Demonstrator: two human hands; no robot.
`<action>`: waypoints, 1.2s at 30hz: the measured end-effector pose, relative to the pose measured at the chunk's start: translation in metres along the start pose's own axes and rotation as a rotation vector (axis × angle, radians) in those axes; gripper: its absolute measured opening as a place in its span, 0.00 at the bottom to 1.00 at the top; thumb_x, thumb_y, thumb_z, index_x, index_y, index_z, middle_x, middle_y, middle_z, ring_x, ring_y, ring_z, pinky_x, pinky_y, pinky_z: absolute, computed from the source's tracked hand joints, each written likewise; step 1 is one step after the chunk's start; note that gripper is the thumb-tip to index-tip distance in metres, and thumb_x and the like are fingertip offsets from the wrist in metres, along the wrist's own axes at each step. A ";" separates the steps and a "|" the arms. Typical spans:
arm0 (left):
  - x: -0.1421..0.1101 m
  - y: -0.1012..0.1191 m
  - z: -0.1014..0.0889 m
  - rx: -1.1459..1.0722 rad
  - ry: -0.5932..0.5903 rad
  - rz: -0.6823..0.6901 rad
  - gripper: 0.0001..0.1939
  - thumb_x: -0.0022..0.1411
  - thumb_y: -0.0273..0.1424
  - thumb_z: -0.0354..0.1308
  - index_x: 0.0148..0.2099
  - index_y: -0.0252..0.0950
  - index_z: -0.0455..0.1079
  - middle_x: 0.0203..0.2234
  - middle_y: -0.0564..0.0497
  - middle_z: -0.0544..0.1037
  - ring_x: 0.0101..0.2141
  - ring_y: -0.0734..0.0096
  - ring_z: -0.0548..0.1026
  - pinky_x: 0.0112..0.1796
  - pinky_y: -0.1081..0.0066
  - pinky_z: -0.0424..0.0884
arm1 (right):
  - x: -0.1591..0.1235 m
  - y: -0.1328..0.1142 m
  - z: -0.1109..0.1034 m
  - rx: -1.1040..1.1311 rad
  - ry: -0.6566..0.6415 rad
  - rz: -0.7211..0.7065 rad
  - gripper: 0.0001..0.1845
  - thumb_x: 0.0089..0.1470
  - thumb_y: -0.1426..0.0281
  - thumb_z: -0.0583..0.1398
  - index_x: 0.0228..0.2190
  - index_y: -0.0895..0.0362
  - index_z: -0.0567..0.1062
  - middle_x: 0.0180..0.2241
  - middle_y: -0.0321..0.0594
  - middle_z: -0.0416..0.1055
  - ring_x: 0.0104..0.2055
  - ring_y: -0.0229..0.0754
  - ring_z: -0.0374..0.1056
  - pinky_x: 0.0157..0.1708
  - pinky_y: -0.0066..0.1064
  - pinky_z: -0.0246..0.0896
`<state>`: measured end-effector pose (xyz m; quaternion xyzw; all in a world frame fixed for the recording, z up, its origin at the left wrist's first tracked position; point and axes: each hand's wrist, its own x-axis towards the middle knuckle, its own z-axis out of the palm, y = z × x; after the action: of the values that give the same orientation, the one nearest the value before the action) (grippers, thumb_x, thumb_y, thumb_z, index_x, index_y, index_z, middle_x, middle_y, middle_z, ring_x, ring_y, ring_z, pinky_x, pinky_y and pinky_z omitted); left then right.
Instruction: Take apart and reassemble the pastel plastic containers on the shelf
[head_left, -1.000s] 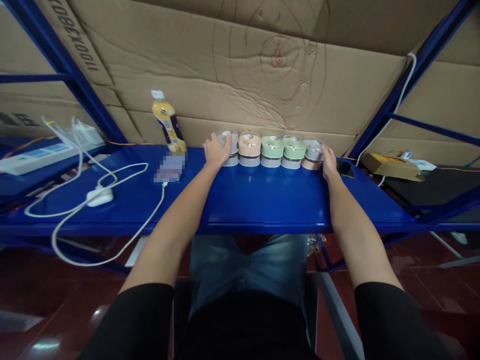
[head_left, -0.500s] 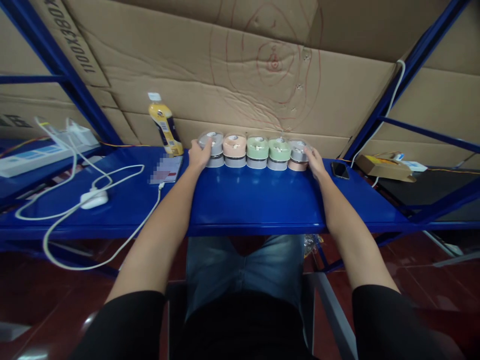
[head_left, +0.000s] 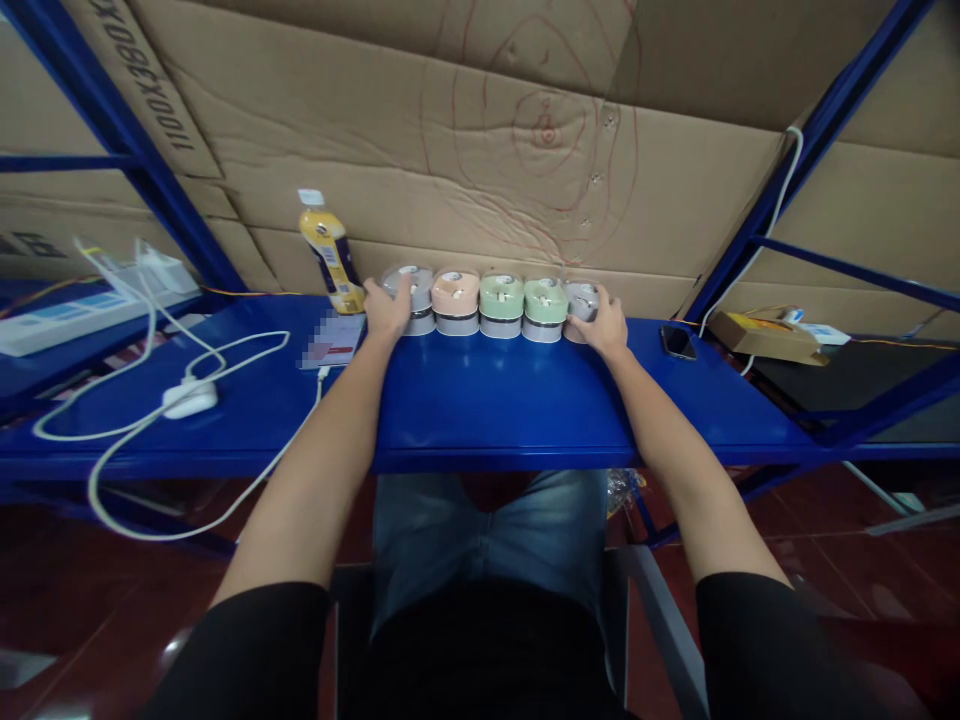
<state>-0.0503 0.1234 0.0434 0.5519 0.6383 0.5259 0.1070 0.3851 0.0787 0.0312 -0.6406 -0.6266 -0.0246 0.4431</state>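
Against the cardboard back wall stands a row of small rounded containers with clear lids, piled two high. My left hand [head_left: 388, 308] grips the left-end stack, its thumb over the front of the grey container [head_left: 417, 285] on top. Beside that come a peach container [head_left: 456, 292], a green container [head_left: 501, 294] and another green container [head_left: 546, 298], each on a paler one. At the right end my right hand [head_left: 609, 322] is closed around a stack with a grey container [head_left: 582, 297] on top. Its thumb lies across the front and partly hides the lower container.
A yellow bottle [head_left: 330, 252] stands left of the row, near a partly blurred-out flat item [head_left: 341, 340] with a white cable [head_left: 289, 450]. A phone [head_left: 679, 342] and an opened carton [head_left: 769, 336] lie to the right. The blue shelf's front edge [head_left: 510, 458] is near my lap.
The whole row has slid a little to the left, towards the bottle. My right hand has moved left and its thumb now covers the front of the end stack.
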 end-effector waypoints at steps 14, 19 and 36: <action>-0.044 0.062 -0.010 0.065 0.086 0.310 0.39 0.69 0.50 0.64 0.72 0.34 0.63 0.71 0.28 0.64 0.73 0.30 0.60 0.73 0.39 0.55 | 0.008 -0.005 -0.008 0.059 0.160 0.184 0.49 0.43 0.60 0.72 0.66 0.54 0.71 0.62 0.57 0.72 0.67 0.71 0.69 0.69 0.66 0.64; -0.060 0.076 -0.004 -0.040 -0.043 0.504 0.32 0.67 0.48 0.66 0.65 0.37 0.67 0.66 0.33 0.71 0.71 0.33 0.64 0.73 0.41 0.58 | 0.018 -0.005 -0.029 0.288 0.294 0.106 0.48 0.48 0.56 0.69 0.67 0.55 0.68 0.65 0.54 0.72 0.67 0.62 0.71 0.70 0.58 0.65; -0.098 0.039 -0.006 -0.467 -0.990 0.417 0.50 0.45 0.44 0.82 0.68 0.41 0.67 0.58 0.36 0.82 0.66 0.39 0.77 0.65 0.39 0.72 | -0.055 -0.087 -0.017 0.596 -0.961 -0.389 0.59 0.42 0.51 0.79 0.71 0.50 0.68 0.73 0.49 0.67 0.74 0.62 0.65 0.74 0.54 0.61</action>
<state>0.0050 0.0334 0.0332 0.8076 0.2575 0.3420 0.4057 0.3111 0.0102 0.0561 -0.3018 -0.8425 0.3640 0.2579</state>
